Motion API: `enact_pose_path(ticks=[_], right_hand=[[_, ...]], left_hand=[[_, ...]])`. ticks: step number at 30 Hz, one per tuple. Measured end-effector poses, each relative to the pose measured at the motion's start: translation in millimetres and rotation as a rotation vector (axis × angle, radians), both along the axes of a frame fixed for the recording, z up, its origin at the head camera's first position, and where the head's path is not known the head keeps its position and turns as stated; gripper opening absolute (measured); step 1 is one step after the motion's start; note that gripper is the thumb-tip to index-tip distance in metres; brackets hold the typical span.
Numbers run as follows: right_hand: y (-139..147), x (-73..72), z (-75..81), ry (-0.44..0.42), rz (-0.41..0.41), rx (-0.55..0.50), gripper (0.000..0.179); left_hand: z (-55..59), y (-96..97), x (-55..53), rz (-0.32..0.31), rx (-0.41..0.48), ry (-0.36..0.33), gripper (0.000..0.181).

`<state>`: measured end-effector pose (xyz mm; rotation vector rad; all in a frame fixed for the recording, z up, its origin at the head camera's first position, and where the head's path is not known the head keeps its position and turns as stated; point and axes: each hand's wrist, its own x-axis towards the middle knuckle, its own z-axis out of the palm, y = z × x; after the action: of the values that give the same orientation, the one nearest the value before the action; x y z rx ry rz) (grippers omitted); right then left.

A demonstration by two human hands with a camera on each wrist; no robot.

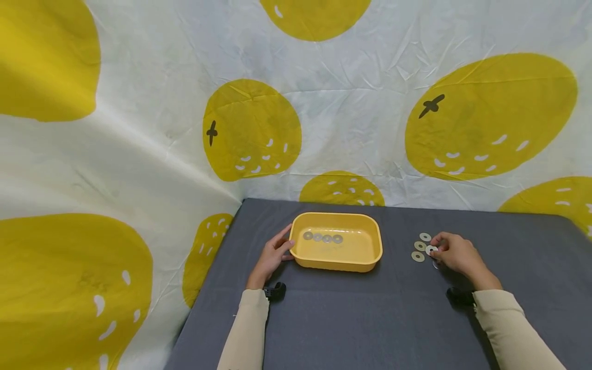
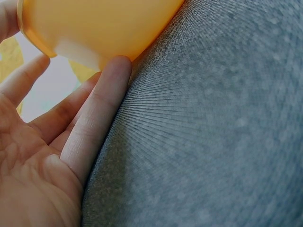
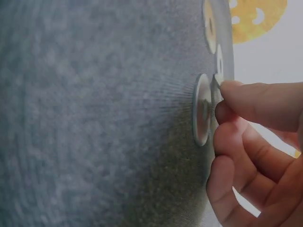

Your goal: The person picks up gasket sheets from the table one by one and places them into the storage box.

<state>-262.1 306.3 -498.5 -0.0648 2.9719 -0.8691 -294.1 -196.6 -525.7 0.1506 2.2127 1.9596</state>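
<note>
A yellow plastic tray (image 1: 336,266) stands on the grey cloth, with several flat metal washers (image 1: 327,239) in a row inside. At the tray's left end my left hand (image 1: 273,257) touches the rim and outer wall, fingers fairly straight. Seen from the left wrist, a fingertip (image 2: 117,66) rests against the tray's lower side, close to the cloth. On the right, my right hand (image 1: 460,255) pinches a washer (image 1: 431,250) between thumb and finger. Other loose washers (image 1: 419,246) lie just left of it. One washer (image 3: 202,111) shows near the fingertips in the right wrist view.
A dark grey cloth (image 1: 351,318) covers the table. Behind it and along the left hangs a white curtain (image 1: 351,123) printed with big yellow fruit. Black wrist straps (image 1: 276,291) sit at both sleeve ends.
</note>
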Motion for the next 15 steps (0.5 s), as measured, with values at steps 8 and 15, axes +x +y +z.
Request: enact_pose_path(ticks=[8, 15], right_hand=[[-3.4, 8.6, 13.1, 0.061, -0.018, -0.051, 0.028], [-17.1, 11.1, 32.1, 0.103, -0.030, -0.082, 0.029]], left_hand=[[-9.9, -0.7, -4.6, 0.001, -0.001, 0.009, 0.055], [-9.3, -0.7, -2.8, 0.002, 0.009, -0.001, 0.057]])
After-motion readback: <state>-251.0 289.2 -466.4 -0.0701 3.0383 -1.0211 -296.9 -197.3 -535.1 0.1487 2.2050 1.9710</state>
